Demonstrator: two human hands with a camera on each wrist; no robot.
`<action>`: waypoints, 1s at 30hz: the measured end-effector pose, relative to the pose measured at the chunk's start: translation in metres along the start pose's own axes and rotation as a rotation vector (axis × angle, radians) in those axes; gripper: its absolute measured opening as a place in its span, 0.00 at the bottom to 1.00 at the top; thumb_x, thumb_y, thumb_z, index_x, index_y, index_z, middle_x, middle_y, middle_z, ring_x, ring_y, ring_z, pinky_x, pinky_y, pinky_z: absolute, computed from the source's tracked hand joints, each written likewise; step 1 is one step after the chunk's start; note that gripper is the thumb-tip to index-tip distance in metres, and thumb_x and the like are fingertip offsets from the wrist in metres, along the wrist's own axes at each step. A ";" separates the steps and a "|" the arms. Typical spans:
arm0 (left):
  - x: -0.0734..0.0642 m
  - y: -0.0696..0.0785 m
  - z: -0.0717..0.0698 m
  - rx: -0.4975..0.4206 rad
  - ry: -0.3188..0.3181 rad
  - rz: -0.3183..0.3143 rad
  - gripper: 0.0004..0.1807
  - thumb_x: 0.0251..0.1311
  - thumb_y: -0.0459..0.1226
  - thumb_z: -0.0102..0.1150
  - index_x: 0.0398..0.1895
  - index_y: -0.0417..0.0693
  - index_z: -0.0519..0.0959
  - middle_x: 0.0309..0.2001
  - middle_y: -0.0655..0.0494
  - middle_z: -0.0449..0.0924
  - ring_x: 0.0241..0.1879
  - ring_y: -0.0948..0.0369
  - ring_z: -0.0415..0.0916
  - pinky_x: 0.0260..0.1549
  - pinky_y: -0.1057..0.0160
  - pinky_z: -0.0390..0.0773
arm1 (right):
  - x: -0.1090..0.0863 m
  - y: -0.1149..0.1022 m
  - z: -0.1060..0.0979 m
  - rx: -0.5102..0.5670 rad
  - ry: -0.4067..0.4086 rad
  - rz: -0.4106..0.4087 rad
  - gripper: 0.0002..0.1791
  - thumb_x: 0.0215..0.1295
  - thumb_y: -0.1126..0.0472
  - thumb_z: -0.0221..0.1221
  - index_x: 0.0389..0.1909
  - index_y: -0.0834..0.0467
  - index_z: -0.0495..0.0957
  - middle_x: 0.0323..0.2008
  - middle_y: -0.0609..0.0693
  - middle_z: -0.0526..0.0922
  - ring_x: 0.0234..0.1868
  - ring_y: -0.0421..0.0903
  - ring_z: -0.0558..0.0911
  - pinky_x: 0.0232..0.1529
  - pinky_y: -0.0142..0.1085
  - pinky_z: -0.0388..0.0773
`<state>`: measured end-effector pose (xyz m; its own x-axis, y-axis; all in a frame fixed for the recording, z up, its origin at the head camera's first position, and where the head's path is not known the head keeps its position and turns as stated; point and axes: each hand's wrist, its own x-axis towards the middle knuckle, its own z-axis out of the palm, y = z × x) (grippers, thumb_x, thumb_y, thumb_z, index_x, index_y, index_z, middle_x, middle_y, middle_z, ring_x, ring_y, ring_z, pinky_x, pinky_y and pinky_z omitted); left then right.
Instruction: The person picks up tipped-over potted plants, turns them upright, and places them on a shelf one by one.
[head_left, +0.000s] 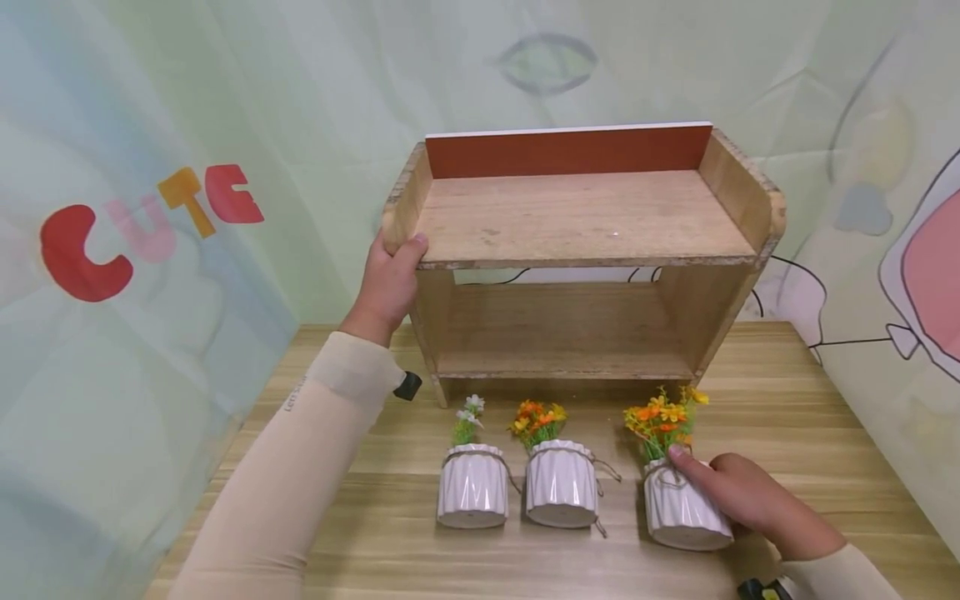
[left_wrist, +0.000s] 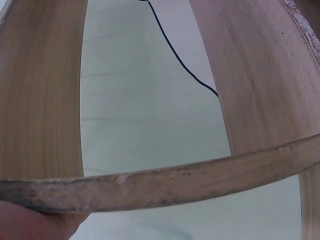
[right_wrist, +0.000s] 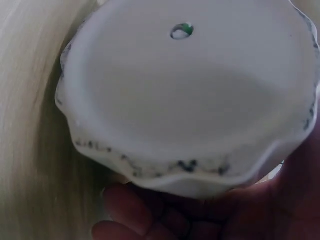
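A two-tier wooden shelf [head_left: 585,217] stands on the table, and my left hand [head_left: 386,283] grips its left side panel near the upper board, thumb over the front edge. In the left wrist view the panel's edge [left_wrist: 165,185] crosses above part of that hand. My right hand [head_left: 750,496] holds a white fluted flowerpot [head_left: 682,508] with orange and yellow flowers, thumb on its near-rim side. The right wrist view shows that pot's base [right_wrist: 175,95] with a small hole, fingers curled beneath it. Two more white flowerpots lie tipped to its left: one with white flowers [head_left: 472,492], one with orange flowers [head_left: 561,487].
Beneath everything is a wood-grain table [head_left: 390,517]. A printed cloth backdrop [head_left: 337,100] hangs behind the shelf and along both sides, with coloured letters on the left. Twine cords [head_left: 606,468] trail from the middle pot.
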<state>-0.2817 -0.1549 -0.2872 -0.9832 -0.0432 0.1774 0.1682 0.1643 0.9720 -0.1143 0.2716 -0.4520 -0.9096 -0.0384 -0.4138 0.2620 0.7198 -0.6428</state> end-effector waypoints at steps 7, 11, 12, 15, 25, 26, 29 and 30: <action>0.000 -0.001 0.001 0.007 0.010 -0.002 0.38 0.75 0.51 0.49 0.84 0.50 0.54 0.77 0.44 0.62 0.71 0.51 0.64 0.76 0.50 0.61 | 0.002 0.001 0.001 -0.005 0.017 0.011 0.38 0.78 0.32 0.48 0.31 0.64 0.81 0.24 0.54 0.80 0.24 0.49 0.79 0.26 0.40 0.77; -0.001 0.000 0.002 0.011 0.013 0.001 0.38 0.75 0.51 0.49 0.83 0.50 0.55 0.76 0.43 0.62 0.70 0.50 0.65 0.76 0.49 0.62 | 0.001 0.002 0.002 0.000 0.026 0.020 0.38 0.77 0.31 0.49 0.30 0.64 0.81 0.25 0.54 0.81 0.25 0.49 0.79 0.27 0.40 0.77; -0.001 0.000 0.002 0.011 0.013 0.003 0.38 0.75 0.51 0.49 0.83 0.49 0.55 0.76 0.43 0.62 0.70 0.50 0.65 0.75 0.49 0.62 | 0.000 0.001 0.002 0.002 0.028 0.023 0.38 0.77 0.32 0.49 0.29 0.63 0.81 0.25 0.54 0.81 0.25 0.49 0.79 0.28 0.40 0.77; -0.001 0.000 0.002 0.013 0.012 0.004 0.38 0.75 0.50 0.49 0.83 0.48 0.54 0.75 0.42 0.63 0.70 0.50 0.65 0.76 0.50 0.62 | 0.000 0.000 0.001 -0.006 0.035 0.018 0.37 0.77 0.32 0.50 0.29 0.63 0.82 0.25 0.53 0.81 0.26 0.48 0.79 0.29 0.40 0.76; 0.000 0.001 0.002 0.029 0.008 -0.006 0.39 0.76 0.51 0.48 0.84 0.50 0.53 0.77 0.43 0.62 0.71 0.50 0.65 0.76 0.49 0.61 | 0.000 0.000 0.001 -0.043 0.056 -0.004 0.37 0.76 0.33 0.51 0.31 0.65 0.82 0.26 0.53 0.81 0.27 0.48 0.79 0.31 0.40 0.76; 0.000 0.000 0.002 0.027 0.008 0.001 0.38 0.76 0.51 0.48 0.84 0.49 0.53 0.76 0.42 0.62 0.71 0.50 0.65 0.76 0.49 0.62 | -0.001 0.000 0.002 -0.041 0.057 -0.005 0.36 0.76 0.33 0.51 0.31 0.64 0.82 0.25 0.53 0.81 0.27 0.48 0.79 0.31 0.40 0.76; 0.001 0.000 0.001 0.022 0.009 0.019 0.38 0.76 0.49 0.48 0.83 0.46 0.55 0.74 0.41 0.64 0.69 0.49 0.67 0.75 0.49 0.63 | -0.002 0.001 0.002 -0.038 0.064 -0.016 0.35 0.76 0.34 0.52 0.30 0.64 0.82 0.25 0.53 0.81 0.27 0.48 0.78 0.30 0.40 0.75; 0.001 0.000 0.001 0.018 0.010 0.028 0.37 0.76 0.49 0.48 0.83 0.45 0.55 0.73 0.40 0.65 0.68 0.49 0.68 0.74 0.49 0.64 | -0.003 0.000 0.002 -0.037 0.066 -0.022 0.34 0.76 0.34 0.53 0.30 0.64 0.82 0.24 0.53 0.81 0.27 0.48 0.78 0.30 0.40 0.75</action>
<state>-0.2828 -0.1538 -0.2873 -0.9774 -0.0485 0.2058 0.1938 0.1837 0.9637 -0.1108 0.2705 -0.4522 -0.9347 -0.0095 -0.3552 0.2307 0.7442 -0.6268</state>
